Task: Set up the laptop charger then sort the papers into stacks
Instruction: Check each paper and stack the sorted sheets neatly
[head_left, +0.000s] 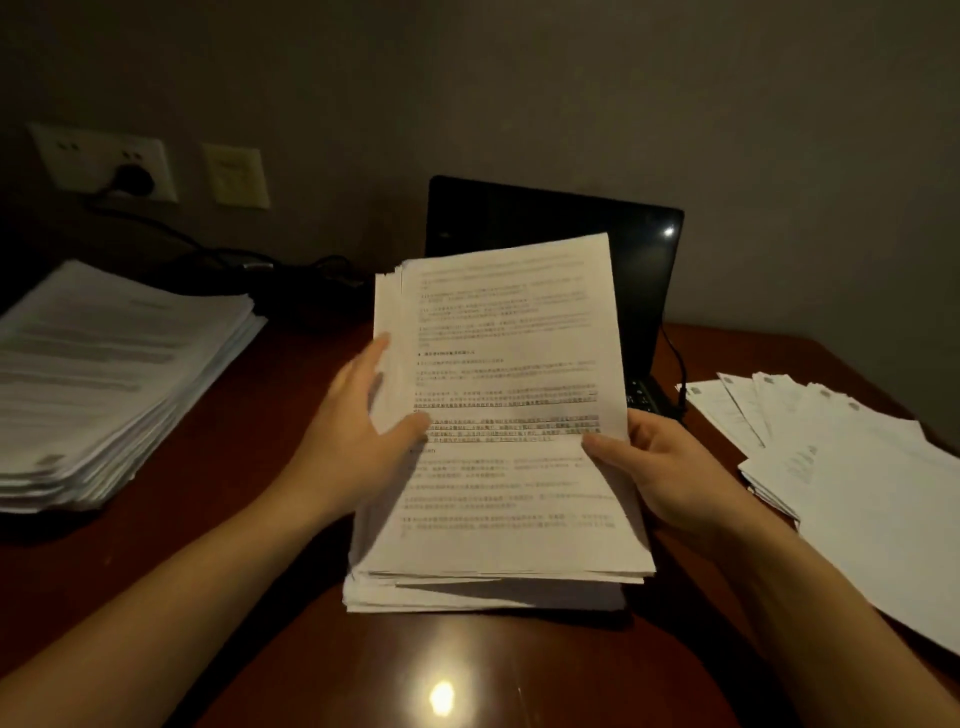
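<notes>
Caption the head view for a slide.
Both hands lift printed sheets from the center pile, laptop behind.

Setting: a dim office or study desk is suggested.
Surface: a polished reddish-brown wooden desk (249, 519) is set against a plain wall.
Equipment: an open black laptop (639, 270) is stood at the back.
Power: a wall socket plate (104, 161) with a black plug (132, 179) is seen.
Paperwork: printed document stacks (114, 379) are laid out.
</notes>
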